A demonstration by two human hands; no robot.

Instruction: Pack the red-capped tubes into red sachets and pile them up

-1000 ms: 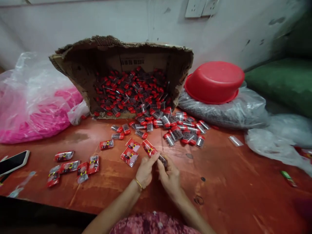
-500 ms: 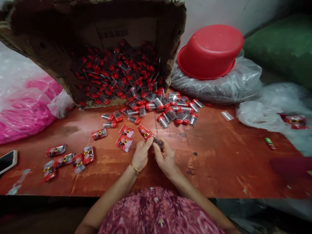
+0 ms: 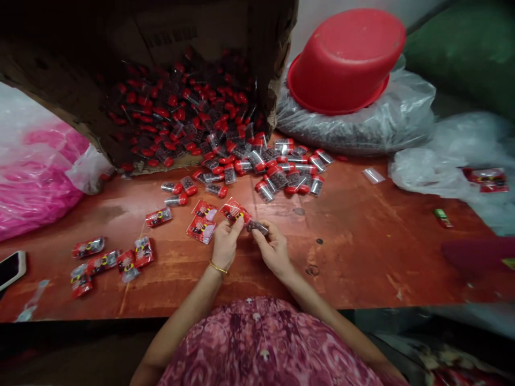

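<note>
My left hand (image 3: 226,244) pinches a red printed packet (image 3: 235,209) between thumb and fingers. In my right hand (image 3: 274,247) is a small clear container of dark balls (image 3: 257,228), its end close against the packet; whether it enters the packet I cannot tell. Just left of my left hand lie flat red printed packets (image 3: 201,229). Farther left are several filled red packets (image 3: 103,262), with containers showing through their clear parts. Beyond my hands is a pile of red-capped containers (image 3: 277,177).
A large cardboard box (image 3: 277,102) on its side holds many red-capped containers. Right of it, a red basin (image 3: 350,59) rests upside down on a clear sack (image 3: 346,134). A pink-filled bag (image 3: 40,182), a phone (image 3: 12,268) and a green-and-white item (image 3: 442,218) are also around.
My hands have drawn slightly apart, and the red packet now shows flatter and wider above my left hand. The whole view has shifted, with the box and basin higher in frame.
</note>
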